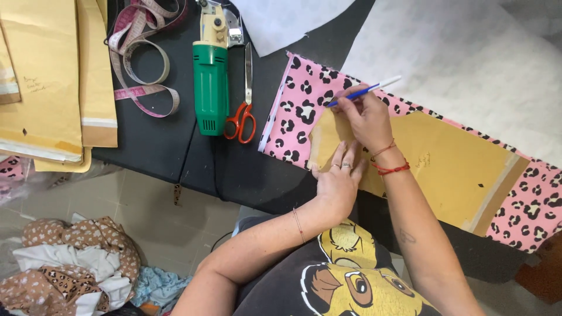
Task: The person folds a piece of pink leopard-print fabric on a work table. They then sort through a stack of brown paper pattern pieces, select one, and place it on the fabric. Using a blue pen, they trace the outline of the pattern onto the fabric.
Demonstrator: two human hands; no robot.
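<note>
A tan paper pattern piece point(451, 164) lies on pink fabric with black leopard spots point(298, 105) on a black table point(234, 169). My left hand point(336, 178) presses flat on the pattern's near left edge, fingers spread, rings on two of them. My right hand point(366, 117) holds a blue and white pen point(363, 92) with its tip at the pattern's upper left edge on the fabric. Red string bracelets circle my right wrist.
A green and cream electric cutter point(211, 82), orange-handled scissors point(243, 99) and a pink measuring tape point(143, 58) lie to the left. Tan pattern sheets point(47, 88) are stacked far left. White paper point(468, 58) covers the far right. Fabric scraps point(76, 263) lie on the floor.
</note>
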